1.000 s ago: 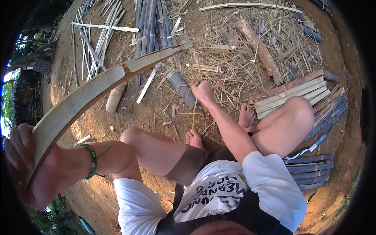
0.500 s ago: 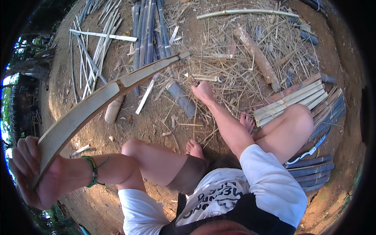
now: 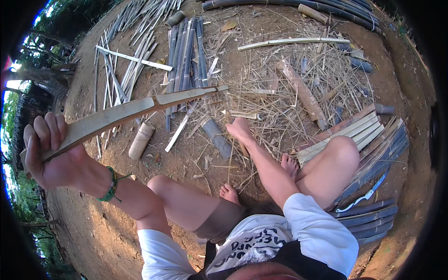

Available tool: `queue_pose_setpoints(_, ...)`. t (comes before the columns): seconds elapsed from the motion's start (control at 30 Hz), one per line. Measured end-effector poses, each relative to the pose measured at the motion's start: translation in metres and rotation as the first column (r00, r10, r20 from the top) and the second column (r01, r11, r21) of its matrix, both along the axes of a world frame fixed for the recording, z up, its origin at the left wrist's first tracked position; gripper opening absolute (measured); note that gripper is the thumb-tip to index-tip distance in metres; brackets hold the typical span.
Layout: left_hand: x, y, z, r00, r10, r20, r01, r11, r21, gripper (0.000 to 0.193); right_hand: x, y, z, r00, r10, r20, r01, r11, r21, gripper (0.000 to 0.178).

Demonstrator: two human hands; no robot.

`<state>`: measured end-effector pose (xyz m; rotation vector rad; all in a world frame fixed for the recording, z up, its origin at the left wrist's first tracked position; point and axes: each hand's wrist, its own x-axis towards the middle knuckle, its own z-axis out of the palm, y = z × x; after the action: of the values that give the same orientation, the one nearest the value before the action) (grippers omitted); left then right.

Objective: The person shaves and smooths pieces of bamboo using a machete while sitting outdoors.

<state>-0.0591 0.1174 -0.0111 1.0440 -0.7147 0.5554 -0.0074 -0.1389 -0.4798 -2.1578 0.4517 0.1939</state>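
head view: the left hand point(image 3: 58, 163) is raised, its grip wrapped round the near end of a long pale bamboo strip point(image 3: 116, 114), which slants up and rightward from that grip, its far end beyond the right hand point(image 3: 240, 129) and a little to its left. the right grip is narrow, curled into a fist on a slim thing point(image 3: 228, 116) too small to identify. just left of the right grip a grey-blue bamboo piece point(image 3: 216, 137) lies on the ground point(image 3: 196, 161); a short pale bamboo piece point(image 3: 141, 141) lies rightward of the left grip. beyond the right grip spread dry shavings point(image 3: 261, 91), with a brown bamboo log point(image 3: 303, 95) to its right. well right of that grip and nearer the body, a white-handled knife point(image 3: 361, 199) rests by stacked dark bamboo slats point(image 3: 371, 218).
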Motion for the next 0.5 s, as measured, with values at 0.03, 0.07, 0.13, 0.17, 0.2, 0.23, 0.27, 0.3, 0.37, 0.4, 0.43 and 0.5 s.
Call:
queue_pose_setpoints(0.03,-0.004,0.004,0.003,1.0,0.008,0.024,-0.008,0.999,0.034,0.025,-0.014,0.013,0.029,0.997,0.038,0.072,-0.04,0.999,0.025,0.028)
queue_pose_setpoints(0.07,-0.01,0.004,0.007,0.995,0.083,0.055,-0.081,0.996,-0.034,0.025,-0.026,0.013,0.054,0.989,0.048,0.139,-0.053,0.998,0.039,0.027)
queue_pose_setpoints(0.13,-0.036,0.008,0.027,0.964,0.256,0.073,-0.243,0.959,-0.147,0.025,-0.057,0.027,0.094,0.972,0.082,0.219,-0.115,0.983,0.142,0.03)
queue_pose_setpoints(0.17,-0.04,0.001,0.034,0.883,0.464,0.067,-0.455,0.882,-0.122,0.018,-0.066,0.035,0.101,0.959,0.106,0.263,-0.159,0.969,0.189,0.031)
queue_pose_setpoints(0.2,-0.04,-0.016,0.038,0.766,0.639,0.072,-0.631,0.769,-0.104,0.014,-0.066,0.034,0.089,0.969,0.055,0.242,-0.11,0.969,0.223,0.028)
queue_pose_setpoints(0.23,-0.037,-0.027,0.04,0.615,0.784,0.087,-0.779,0.621,-0.087,0.018,-0.063,0.033,0.066,0.975,0.002,0.224,-0.061,0.964,0.259,0.025)
queue_pose_setpoints(0.27,-0.03,-0.02,0.039,0.703,0.71,0.048,-0.702,0.703,-0.114,0.023,-0.061,0.031,0.04,0.977,-0.053,0.208,-0.011,0.955,0.296,0.022)
queue_pose_setpoints(0.3,-0.017,-0.004,0.036,0.786,0.617,0.013,-0.609,0.779,-0.15,0.028,-0.053,0.015,0.005,0.98,-0.151,0.128,0.116,0.961,0.25,0.02)
queue_pose_setpoints(0.37,0.001,0.027,0.044,0.994,0.051,0.096,-0.047,0.998,-0.039,0.039,-0.03,-0.032,-0.055,0.976,-0.088,-0.197,0.092,0.996,0.012,0.021)
queue_pose_setpoints(0.4,0.006,0.041,0.048,0.928,-0.372,0.014,0.366,0.918,0.155,0.045,-0.021,-0.049,-0.068,0.956,-0.116,-0.271,0.116,0.993,-0.016,0.021)
queue_pose_setpoints(0.43,-0.003,0.063,0.044,0.998,-0.05,0.025,0.048,0.996,0.07,0.043,-0.018,-0.035,-0.032,0.952,-0.072,-0.298,0.1,0.992,0.08,0.022)
queue_pose_setpoints(0.5,-0.013,0.071,0.031,0.974,0.225,0.02,-0.225,0.974,0.019,0.033,-0.026,-0.015,0.004,0.97,0.002,-0.241,0.044,0.982,0.186,0.026)
